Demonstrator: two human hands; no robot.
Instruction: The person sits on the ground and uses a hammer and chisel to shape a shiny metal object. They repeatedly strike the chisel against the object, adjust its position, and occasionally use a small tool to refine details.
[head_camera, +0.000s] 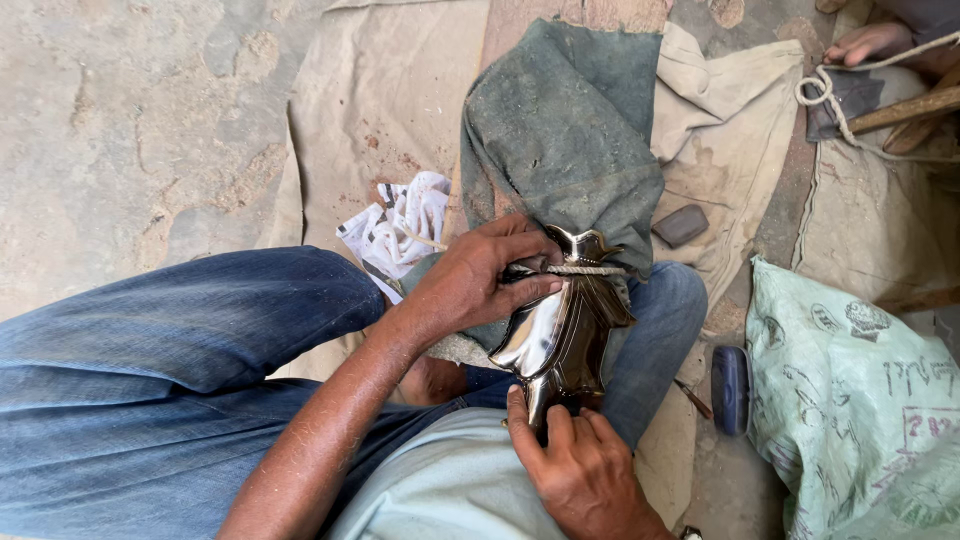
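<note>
The scene is set on a concrete floor (130, 120), over which a pale canvas sheet (380, 90) is spread, well beyond the fingers. A grey-green cloth (565, 130) is draped over the raised knee in blue jeans (170, 340), and its lower edge lies just behind the fingers of the left hand. To the right of both hands, apart from them, a light green printed sack (860, 400) is seen, and a crumpled black-and-white rag (400, 230) lies just beyond the left wrist. The shiny metal piece (560, 335), shaped with folds and a curled top, is held between the two hands on the lap. The left hand (470, 285) is laid over its upper part, the fingers (520, 290) pressed together on the polished face, near a twisted band (590, 268) around its neck. The right hand (580, 465) is closed around the lower end, the fingers (555, 425) clamped on it from below. A small dark block (681, 225) rests on the canvas, beyond the fingers and to the right. It is judged that the smooth piece could slip if the lower hold is relaxed, and that the fingers may be cut by its thin edges if they slide on it.
</note>
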